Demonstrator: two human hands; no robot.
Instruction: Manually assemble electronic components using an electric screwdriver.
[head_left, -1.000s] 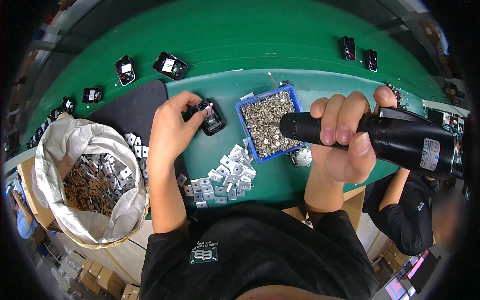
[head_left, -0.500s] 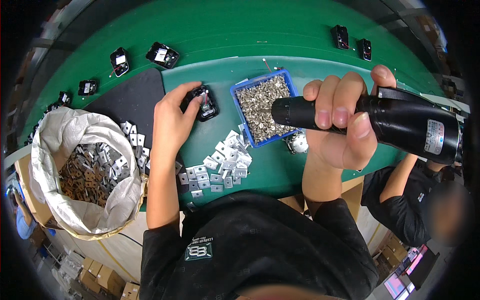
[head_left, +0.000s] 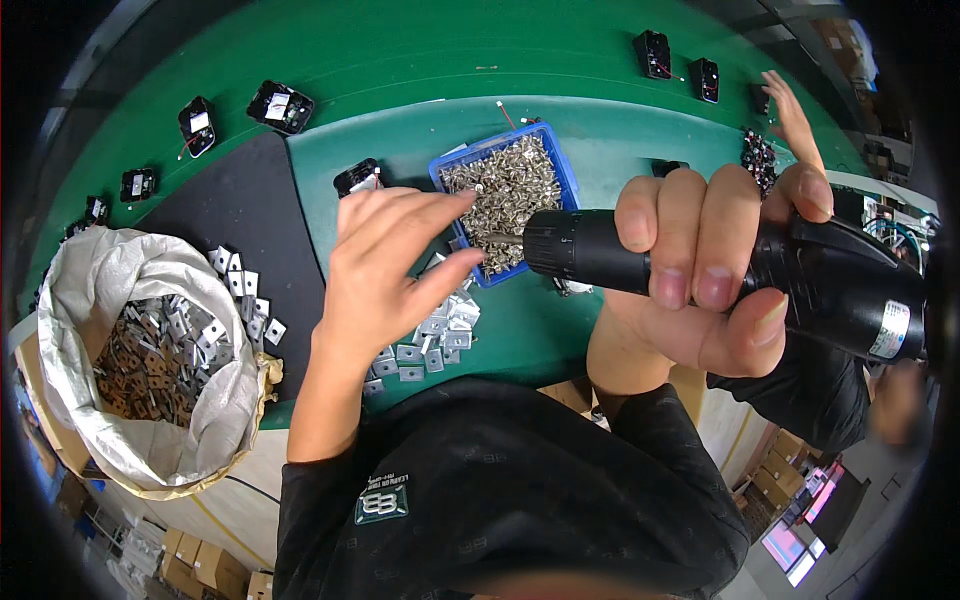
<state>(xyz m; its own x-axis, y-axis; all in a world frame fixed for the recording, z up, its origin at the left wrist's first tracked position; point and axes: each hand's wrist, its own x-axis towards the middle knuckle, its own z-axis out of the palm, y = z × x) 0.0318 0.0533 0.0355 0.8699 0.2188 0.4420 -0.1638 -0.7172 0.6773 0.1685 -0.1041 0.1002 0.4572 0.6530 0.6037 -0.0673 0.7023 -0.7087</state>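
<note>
My right hand (head_left: 710, 270) is wrapped around a black electric screwdriver (head_left: 600, 245), held level with its bit pointing left. Below the bit sits a blue tray (head_left: 566, 178) filled with silver screws (head_left: 515, 180). My left hand (head_left: 385, 270) reaches over the tray's left edge, thumb and forefinger apart on either side of the space before the bit tip. No screw shows clearly between those fingers. Just beyond the left hand lies a black plastic housing (head_left: 357, 176), partly hidden by it. Small silver metal plates (head_left: 440, 335) are heaped on the green table under the left wrist.
At the left stands a white sack (head_left: 70, 350) of metal plates beside a black mat (head_left: 250, 200). Several black housings (head_left: 281, 107) rest on the green belt (head_left: 400, 50) at the back. A co-worker's hand (head_left: 793, 115) reaches in at the right.
My left hand has let go of the black housing and moved right to the screw tray. The screwdriver has come slightly left and lower. A co-worker's hand has appeared at the right.
</note>
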